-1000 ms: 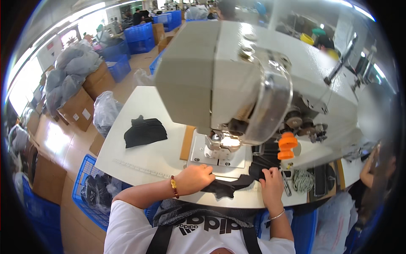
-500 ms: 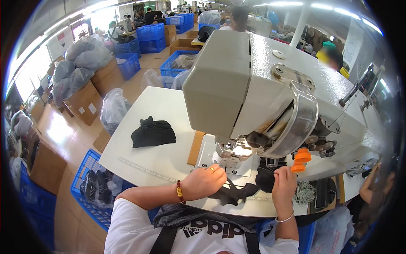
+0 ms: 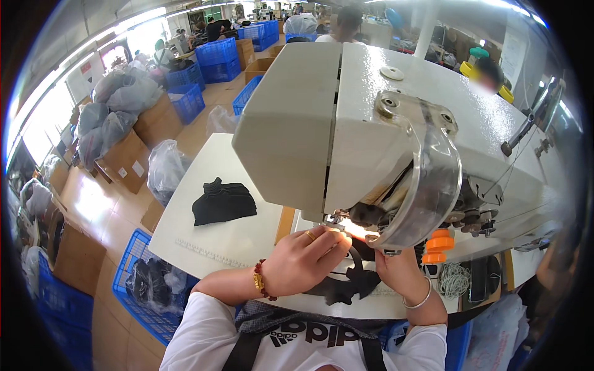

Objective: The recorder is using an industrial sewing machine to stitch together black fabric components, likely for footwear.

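Under the head of a large white sewing machine (image 3: 284, 130), both my hands are close to the lit needle area. My left hand (image 3: 309, 263) is closed, its fingertips pinched at the edge of a black fabric piece (image 3: 356, 272). On the other side my right hand (image 3: 405, 275) grips black fabric between thumb and fingers; the machine's clear guard (image 3: 436, 185) partly covers those fingertips. A curved, notched end of the black fabric hangs toward me over the table edge. Farther left on the white table (image 3: 185, 232) lies a stack of black fabric pieces (image 3: 224, 201).
Orange knobs (image 3: 438, 246) sit just above my right hand, with a tangle of pale cord (image 3: 455, 279) beside it. A blue crate (image 3: 133, 297) holding bagged black items stands left of the table. Boxes and plastic bags line the aisle; other people sit farther off.
My left hand has moved right and up to the needle area. My right hand has shifted left and inward under the guard, bringing black fabric along. The whole view has shifted slightly.
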A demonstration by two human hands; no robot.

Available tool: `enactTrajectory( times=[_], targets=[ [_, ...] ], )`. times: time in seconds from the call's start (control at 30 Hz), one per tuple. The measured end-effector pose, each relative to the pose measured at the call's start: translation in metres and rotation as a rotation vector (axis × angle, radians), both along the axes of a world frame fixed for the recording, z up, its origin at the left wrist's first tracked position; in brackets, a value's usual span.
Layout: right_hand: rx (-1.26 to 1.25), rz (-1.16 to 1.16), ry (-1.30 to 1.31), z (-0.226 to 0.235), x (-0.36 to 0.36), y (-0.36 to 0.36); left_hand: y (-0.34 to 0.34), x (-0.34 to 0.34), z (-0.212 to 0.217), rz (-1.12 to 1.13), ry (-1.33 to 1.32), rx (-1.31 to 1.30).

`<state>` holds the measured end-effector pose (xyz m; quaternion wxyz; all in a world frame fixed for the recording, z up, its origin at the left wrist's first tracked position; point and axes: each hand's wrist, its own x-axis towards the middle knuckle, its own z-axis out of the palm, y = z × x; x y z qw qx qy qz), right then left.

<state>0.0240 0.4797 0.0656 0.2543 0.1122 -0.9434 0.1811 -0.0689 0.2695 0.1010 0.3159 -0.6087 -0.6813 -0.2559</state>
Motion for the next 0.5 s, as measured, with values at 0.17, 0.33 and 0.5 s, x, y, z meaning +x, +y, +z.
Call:
enactTrajectory(
  times=[0.17,0.33,0.5],
  targets=[
    [-0.085,-0.111,-0.099,-0.005,0.001,0.001,0.000,-0.007,-0.009,0.005,-0.028,-0.042],
    [0.161,-0.107,-0.103,-0.014,-0.006,0.001,0.005,-0.010,-0.003,0.046,-0.062,-0.032],
    [0.309,-0.038,-0.094,-0.045,-0.009,0.016,0.005,-0.015,-0.018,0.056,-0.031,-0.029]
  ],
)
